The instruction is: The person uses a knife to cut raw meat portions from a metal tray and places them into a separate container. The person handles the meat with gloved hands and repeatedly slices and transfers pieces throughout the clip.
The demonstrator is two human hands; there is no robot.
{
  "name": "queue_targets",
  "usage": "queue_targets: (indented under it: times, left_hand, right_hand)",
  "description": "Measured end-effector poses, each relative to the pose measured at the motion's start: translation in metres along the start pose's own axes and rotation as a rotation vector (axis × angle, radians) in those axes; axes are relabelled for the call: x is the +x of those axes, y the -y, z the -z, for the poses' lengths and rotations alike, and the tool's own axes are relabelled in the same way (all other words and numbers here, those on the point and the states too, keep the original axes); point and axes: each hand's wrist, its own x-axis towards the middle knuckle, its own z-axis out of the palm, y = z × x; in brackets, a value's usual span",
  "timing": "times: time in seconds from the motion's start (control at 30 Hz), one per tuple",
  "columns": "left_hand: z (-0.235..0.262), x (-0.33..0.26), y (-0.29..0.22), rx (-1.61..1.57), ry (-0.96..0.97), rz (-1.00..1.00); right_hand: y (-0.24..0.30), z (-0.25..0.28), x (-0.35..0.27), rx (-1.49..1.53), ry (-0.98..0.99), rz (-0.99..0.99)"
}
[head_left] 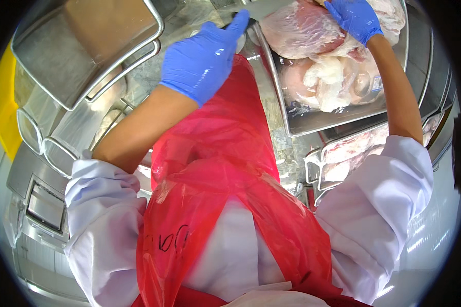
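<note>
My left hand [200, 61], in a blue glove, hangs over the gap between the metal trays. Its index finger stretches out and the thumb side shows; the other fingers are mostly hidden, and I see nothing held. At the upper right my right hand [354, 20], gloved in blue too, grips a large piece of raw meat [305, 30] near the picture's top edge. That meat lies in a steel tray [288, 110], on top of other pale, fatty meat [325, 79] that looks wrapped in clear plastic.
An upright-rimmed metal tray [82, 51] stands at upper left, on a wire rack [123, 77]. More meat [351, 153] lies on a lower rack at right. A yellow panel [2, 107] borders the far left. My red plastic apron [215, 138] hangs between the racks.
</note>
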Motion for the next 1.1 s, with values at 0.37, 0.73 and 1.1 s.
queue_targets:
  times: [0.37, 0.73, 1.1]
  left_hand:
    - [0.047, 0.018, 0.000, 0.079, 0.141, 0.005]
    - [0.027, 0.042, 0.009, 0.155, 0.036, -0.160]
    - [0.038, 0.056, 0.019, 0.089, 0.135, -0.137]
  right_hand:
    - [-0.001, 0.019, -0.039, -0.001, 0.022, 0.010]
    - [-0.026, 0.045, -0.090, 0.135, -0.151, -0.024]
    - [-0.082, 0.034, -0.092, 0.000, -0.189, -0.195]
